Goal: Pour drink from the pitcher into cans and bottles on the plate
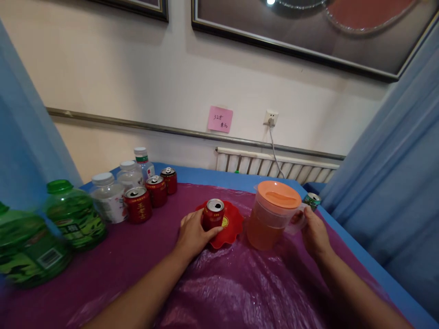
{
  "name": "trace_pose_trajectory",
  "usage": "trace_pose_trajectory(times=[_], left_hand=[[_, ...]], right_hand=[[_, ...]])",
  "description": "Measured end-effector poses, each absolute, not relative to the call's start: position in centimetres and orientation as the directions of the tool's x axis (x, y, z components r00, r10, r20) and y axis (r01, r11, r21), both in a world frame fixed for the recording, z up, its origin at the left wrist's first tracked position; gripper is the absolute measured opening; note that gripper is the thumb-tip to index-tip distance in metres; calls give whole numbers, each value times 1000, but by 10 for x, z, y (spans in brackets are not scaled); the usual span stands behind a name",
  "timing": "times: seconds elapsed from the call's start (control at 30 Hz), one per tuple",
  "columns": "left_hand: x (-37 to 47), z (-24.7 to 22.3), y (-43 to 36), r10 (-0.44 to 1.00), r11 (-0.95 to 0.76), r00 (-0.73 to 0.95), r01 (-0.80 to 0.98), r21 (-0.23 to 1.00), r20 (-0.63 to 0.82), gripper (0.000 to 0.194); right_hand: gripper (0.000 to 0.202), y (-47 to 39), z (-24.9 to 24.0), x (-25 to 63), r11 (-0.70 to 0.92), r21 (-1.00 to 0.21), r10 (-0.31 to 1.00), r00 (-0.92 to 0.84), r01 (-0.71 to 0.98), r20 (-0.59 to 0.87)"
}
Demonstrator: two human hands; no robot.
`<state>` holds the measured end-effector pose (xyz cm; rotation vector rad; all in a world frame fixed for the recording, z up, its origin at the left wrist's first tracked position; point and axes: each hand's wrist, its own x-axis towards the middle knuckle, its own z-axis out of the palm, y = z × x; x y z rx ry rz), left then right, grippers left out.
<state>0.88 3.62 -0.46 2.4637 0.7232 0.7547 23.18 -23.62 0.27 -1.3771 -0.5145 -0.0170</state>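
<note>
The left hand (195, 232) pinches an opened red metal can (213, 215) over a red scalloped dish (233, 227), while the right hand (314, 232) grips the handle of an orange-lidded clear plastic pitcher (269, 219) partly filled with amber liquid (262, 232).

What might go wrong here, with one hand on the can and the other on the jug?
The can has a small opening, while the jug is wide, so pouring from one into the other would likely spill. The red dish under the can has a wavy rim and might tip or slide if the left hand pushes. The plastic sheet is wrinkled, so the jug could catch if the right hand drags it.
</note>
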Motion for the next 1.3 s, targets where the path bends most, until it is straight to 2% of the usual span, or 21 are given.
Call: trace_pose_trajectory(times=[0.13, 0.37, 0.67, 0.93, 1.13, 1.3], left_hand=[[7, -1, 34, 601, -748, 723, 359, 559, 340, 50], [5, 1, 32, 610, -735, 716, 351, 580, 339, 55], [5, -2, 29, 603, -737, 724, 344, 581, 336, 56], [4, 0, 25, 598, -729, 735, 332, 599, 320, 55], [4, -4, 25, 589, -732, 747, 331, 596, 309, 66], [3, -5, 24, 592, -730, 734, 316, 606, 331, 65]], right_hand=[[54, -222, 5, 227, 406, -903, 322, 902, 143, 287], [57, -204, 25, 227, 452, -887, 265, 934, 98, 238], [57, -193, 65, 223, 238, -956, 341, 906, 173, 249], [57, -196, 83, 225, -69, -904, 441, 826, 421, 351], [59, -195, 90, 218, -149, -865, 462, 807, 478, 366], [59, -195, 90, 214, -161, -855, 471, 799, 494, 373]])
